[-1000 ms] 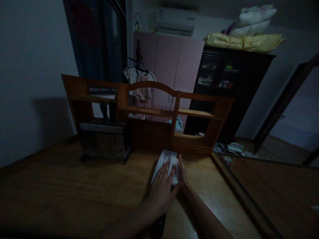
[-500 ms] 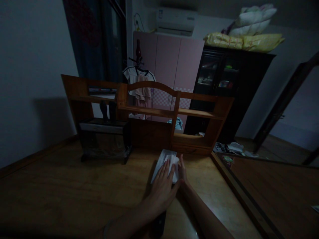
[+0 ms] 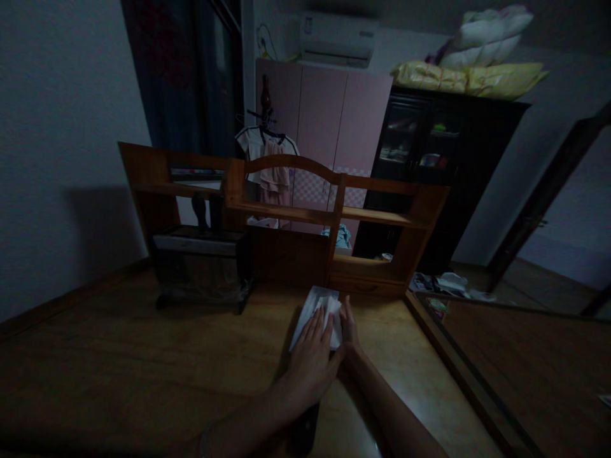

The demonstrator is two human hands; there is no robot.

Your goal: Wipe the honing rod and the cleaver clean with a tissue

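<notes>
A cleaver lies flat on the wooden table, its broad pale blade (image 3: 301,322) pointing away from me and its dark handle (image 3: 305,429) toward me. On the blade rests a crumpled white tissue (image 3: 333,310). My left hand (image 3: 312,353) lies over the tissue and blade, fingers stretched out and flat. Along the blade's right side, my right hand (image 3: 349,327) stands on edge, its visible fingers extended beside the tissue. Its palm side is mostly hidden. The two hands meet near the right wrist, and my left forearm partly covers the handle.
A knife block (image 3: 203,267) with dark handles upright in it stands at the left. Behind the cleaver runs a wooden shelf unit (image 3: 291,215). At the right, a raised wooden edge (image 3: 453,362) borders the table (image 3: 143,369). The room is dim.
</notes>
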